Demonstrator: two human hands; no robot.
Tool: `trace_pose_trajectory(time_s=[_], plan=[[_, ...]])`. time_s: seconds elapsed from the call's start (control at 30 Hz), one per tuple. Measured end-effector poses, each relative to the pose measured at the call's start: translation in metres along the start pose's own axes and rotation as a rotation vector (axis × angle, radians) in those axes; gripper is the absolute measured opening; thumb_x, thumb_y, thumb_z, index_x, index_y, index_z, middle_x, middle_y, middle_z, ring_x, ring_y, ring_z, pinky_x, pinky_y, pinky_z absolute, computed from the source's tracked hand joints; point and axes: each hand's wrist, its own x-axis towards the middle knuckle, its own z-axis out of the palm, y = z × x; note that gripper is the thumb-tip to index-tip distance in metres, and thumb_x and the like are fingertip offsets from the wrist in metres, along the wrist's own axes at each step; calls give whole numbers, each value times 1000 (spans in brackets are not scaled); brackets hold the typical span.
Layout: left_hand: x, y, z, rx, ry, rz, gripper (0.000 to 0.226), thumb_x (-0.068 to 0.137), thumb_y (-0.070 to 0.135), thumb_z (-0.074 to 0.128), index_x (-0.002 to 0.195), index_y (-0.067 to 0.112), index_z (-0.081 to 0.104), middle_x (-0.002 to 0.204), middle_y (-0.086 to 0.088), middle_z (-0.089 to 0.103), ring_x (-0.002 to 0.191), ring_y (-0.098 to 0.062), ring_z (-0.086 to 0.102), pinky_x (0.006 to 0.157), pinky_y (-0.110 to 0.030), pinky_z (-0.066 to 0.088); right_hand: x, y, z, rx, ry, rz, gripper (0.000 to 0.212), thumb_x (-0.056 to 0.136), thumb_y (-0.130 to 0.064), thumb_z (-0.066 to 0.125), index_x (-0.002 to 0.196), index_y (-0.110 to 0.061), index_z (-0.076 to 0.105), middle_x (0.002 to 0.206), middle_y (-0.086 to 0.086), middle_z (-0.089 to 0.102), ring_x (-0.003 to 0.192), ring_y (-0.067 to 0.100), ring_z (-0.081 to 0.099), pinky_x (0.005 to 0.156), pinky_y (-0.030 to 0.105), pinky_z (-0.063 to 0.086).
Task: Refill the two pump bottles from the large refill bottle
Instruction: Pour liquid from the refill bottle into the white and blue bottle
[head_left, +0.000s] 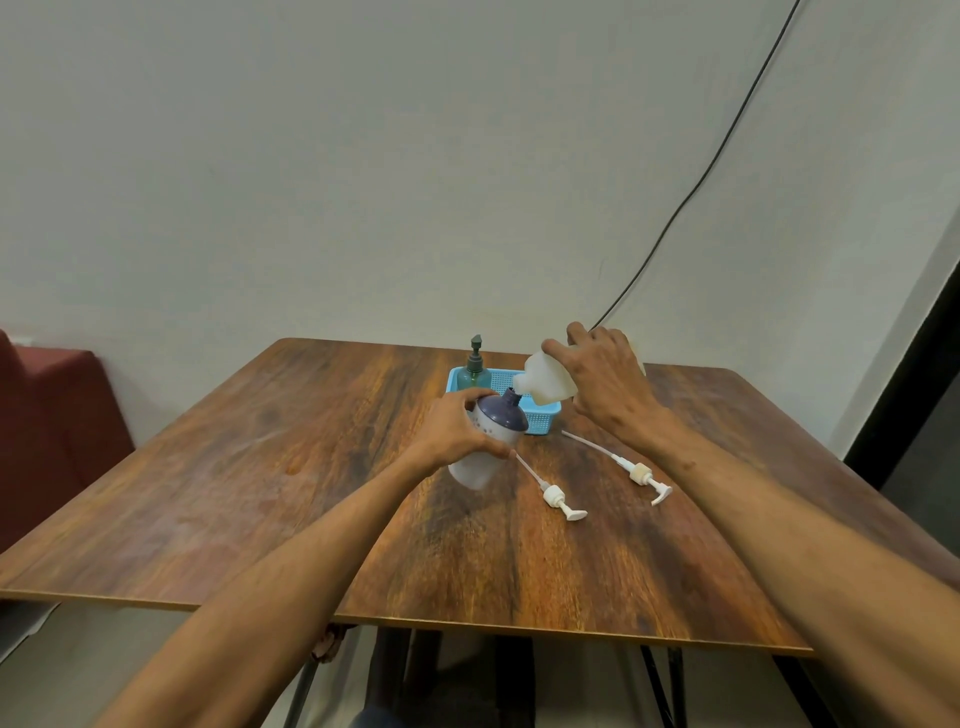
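My left hand (457, 428) grips a white pump bottle with a dark blue top (491, 439), tilted to the right above the table, its neck open. My right hand (605, 382) holds the translucent refill bottle (545, 379) tipped down to the left, its mouth touching the pump bottle's neck. Two white pump heads with long tubes lie on the table: one (556, 493) just right of the held bottle, the other (641, 473) further right. A green pump bottle (475, 369) with its pump on stands in the blue basket (540, 415).
The wooden table (260, 493) has its front edge close to me and its back edge against the pale wall. A black cable (701, 182) runs down the wall behind my right hand. A dark red seat (57, 415) stands at the left.
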Motion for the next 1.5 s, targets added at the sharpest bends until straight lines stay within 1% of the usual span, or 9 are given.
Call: trace_pose_trajectory(time_s=[0.13, 0.33, 0.43, 0.73, 0.9, 1.0, 1.17, 1.33, 1.5], plan=[[0, 1, 0, -3, 4, 2, 77, 65, 36, 92, 132, 18, 57, 128, 0, 62, 107, -12, 58, 90, -26, 48, 1, 1, -2, -17, 2, 1, 70, 67, -21, 89, 127, -26, 53, 112, 11, 56, 94, 32, 58, 89, 48, 50], [-1, 0, 0, -9, -1, 2, 77, 65, 35, 92, 132, 18, 57, 128, 0, 62, 106, -10, 56, 90, -24, 46, 1, 1, 1, -12, 7, -5, 71, 67, -24, 90, 127, -26, 53, 113, 11, 57, 95, 32, 59, 90, 48, 51], [-1, 0, 0, -9, 2, 2, 77, 66, 36, 92, 133, 17, 57, 128, 0, 62, 107, -11, 56, 91, -26, 48, 2, 1, 2, -20, 5, -7, 72, 65, -27, 91, 126, -27, 52, 112, 10, 57, 94, 32, 59, 89, 49, 52], [0, -1, 0, -6, 7, 4, 78, 65, 38, 92, 132, 19, 58, 128, 1, 62, 110, -13, 58, 96, -31, 51, 3, 2, 2, -33, 19, -14, 70, 65, -24, 91, 124, -28, 53, 110, 10, 58, 92, 32, 61, 87, 48, 52], [-1, 0, 1, -13, 7, 11, 77, 64, 39, 92, 130, 21, 58, 128, 2, 62, 109, -12, 59, 92, -30, 52, 3, 3, 2, -43, 20, -13, 71, 64, -22, 91, 122, -29, 51, 107, 8, 57, 90, 31, 60, 86, 47, 52], [0, 1, 2, -16, 8, 7, 76, 63, 40, 92, 129, 23, 59, 128, 2, 62, 109, -12, 59, 94, -32, 53, 3, 3, 1, -36, 16, -16, 72, 63, -23, 92, 123, -28, 53, 109, 10, 58, 91, 32, 61, 88, 48, 52], [0, 2, 2, -22, 9, 4, 78, 62, 37, 93, 131, 21, 59, 128, 2, 62, 107, -10, 57, 88, -25, 49, 2, 3, -4, -31, 11, -22, 67, 69, -19, 88, 127, -25, 55, 112, 12, 57, 95, 35, 60, 91, 50, 50], [-2, 4, 2, -22, 13, 3, 79, 62, 37, 93, 131, 21, 59, 127, 3, 61, 106, -10, 56, 87, -25, 49, 1, 4, -4, -41, 20, -22, 67, 68, -14, 86, 124, -28, 52, 108, 9, 56, 90, 31, 59, 87, 48, 51], [-2, 4, 1, -20, 18, 3, 80, 62, 38, 93, 131, 20, 58, 127, 2, 62, 107, -12, 57, 89, -26, 50, 1, 3, -8, -30, 7, -29, 72, 66, -18, 90, 128, -25, 55, 114, 12, 57, 97, 34, 60, 91, 51, 50]])
